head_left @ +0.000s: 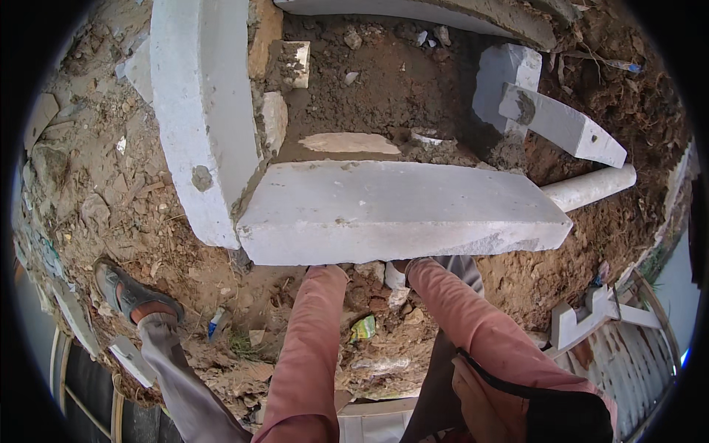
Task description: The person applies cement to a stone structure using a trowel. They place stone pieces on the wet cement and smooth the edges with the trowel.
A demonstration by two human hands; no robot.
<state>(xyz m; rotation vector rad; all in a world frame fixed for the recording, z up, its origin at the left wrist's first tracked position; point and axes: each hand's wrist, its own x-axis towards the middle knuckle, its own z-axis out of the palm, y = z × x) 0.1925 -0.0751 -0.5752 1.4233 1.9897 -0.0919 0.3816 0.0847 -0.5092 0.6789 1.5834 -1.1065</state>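
A long pale grey concrete block (pixel 399 210) lies across the middle. Its left end meets a second long block (pixel 199 118) that runs away from me, with a dark joint between them. Both my forearms, in pink sleeves, reach to the near lower edge of the crosswise block. Only a sliver of my left hand (pixel 332 268) shows below that edge, left of its middle. A small part of my right hand (pixel 401 265) shows a little farther right. The block hides the fingers of both, so their grip cannot be seen. Small stones (pixel 373 272) lie between the wrists.
Wet mortar (pixel 369 88) fills the space behind the block. At the right are a tilted short concrete piece (pixel 565 125) and a white pipe (pixel 591 188). A sandalled foot (pixel 136 292) stands on rubble at left. A green-yellow wrapper (pixel 362 329) lies between my arms.
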